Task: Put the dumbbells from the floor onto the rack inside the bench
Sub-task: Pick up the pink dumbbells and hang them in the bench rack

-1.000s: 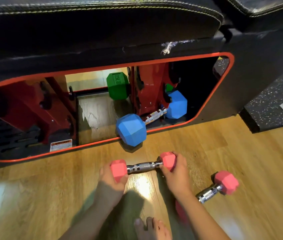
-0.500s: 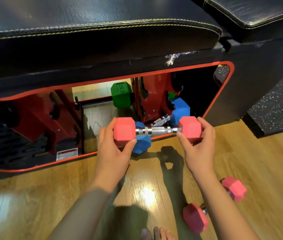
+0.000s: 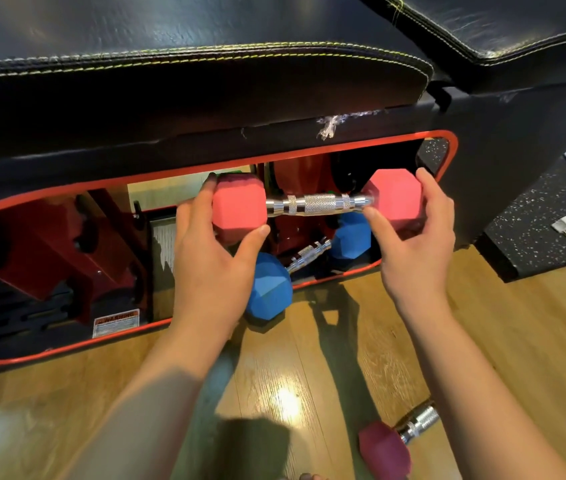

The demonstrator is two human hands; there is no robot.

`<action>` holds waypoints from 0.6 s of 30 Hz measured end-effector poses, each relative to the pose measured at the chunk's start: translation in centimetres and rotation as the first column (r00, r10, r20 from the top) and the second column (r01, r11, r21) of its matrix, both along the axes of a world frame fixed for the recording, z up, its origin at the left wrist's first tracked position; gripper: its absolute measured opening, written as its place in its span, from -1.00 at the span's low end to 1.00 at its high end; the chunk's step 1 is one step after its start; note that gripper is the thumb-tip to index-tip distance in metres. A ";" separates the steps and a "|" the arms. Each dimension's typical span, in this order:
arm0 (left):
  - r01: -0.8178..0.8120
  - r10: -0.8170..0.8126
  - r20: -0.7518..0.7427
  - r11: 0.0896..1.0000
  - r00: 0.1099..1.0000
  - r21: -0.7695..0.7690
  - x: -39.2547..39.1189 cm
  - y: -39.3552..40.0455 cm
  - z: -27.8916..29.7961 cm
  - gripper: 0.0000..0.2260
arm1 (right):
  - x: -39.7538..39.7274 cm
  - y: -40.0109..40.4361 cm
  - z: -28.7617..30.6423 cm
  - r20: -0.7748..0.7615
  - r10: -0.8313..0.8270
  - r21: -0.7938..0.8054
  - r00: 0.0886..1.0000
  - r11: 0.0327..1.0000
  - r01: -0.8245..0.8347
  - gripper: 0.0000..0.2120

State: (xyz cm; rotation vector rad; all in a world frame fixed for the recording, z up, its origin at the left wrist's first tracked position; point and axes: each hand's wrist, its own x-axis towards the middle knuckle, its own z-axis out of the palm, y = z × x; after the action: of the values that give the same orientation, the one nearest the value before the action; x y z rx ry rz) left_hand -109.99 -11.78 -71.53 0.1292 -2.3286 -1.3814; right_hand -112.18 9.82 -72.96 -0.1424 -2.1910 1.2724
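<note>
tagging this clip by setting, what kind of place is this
Most likely a home gym corner. A padded black workout bench with a red-trimmed storage opening, coloured hex dumbbells such as the pink one held by both hands and a blue one, plus speckled rubber matting on wood flooring.

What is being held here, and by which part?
A pink dumbbell, held level in front of the bench opening: the left hand grips its left head, the right hand its right head. The chrome handle is untouched.

The second pink dumbbell [image 3: 395,441] is partly hidden behind the right arm. The warning sticker [image 3: 116,322] has words too small to read. The left hand [image 3: 208,258] covers part of the blue dumbbell [image 3: 304,259].
</note>
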 end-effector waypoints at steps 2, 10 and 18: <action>-0.004 0.004 0.011 1.000 1.000 -0.014 -0.2 0.1 -0.1 -0.36 | -0.3 0.1 0.0 -0.004 -0.005 0.014 1.000 1.000 0.005 -0.33; -0.045 0.048 0.043 0.996 0.998 -0.075 -3.7 0.4 0.0 -0.61 | -3.8 0.7 0.5 -0.002 -0.021 0.096 1.000 0.995 0.021 -0.35; -0.124 0.131 0.132 0.991 0.983 -0.059 -6.1 0.8 -0.5 -0.60 | -6.9 0.9 0.5 0.057 -0.031 0.215 0.998 0.977 0.018 -0.69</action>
State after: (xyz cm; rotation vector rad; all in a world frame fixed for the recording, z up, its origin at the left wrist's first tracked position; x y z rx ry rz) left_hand -116.09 -11.01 -72.02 0.3608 -2.4164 -1.2868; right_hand -119.11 10.76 -72.51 -0.1232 -2.3538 1.0219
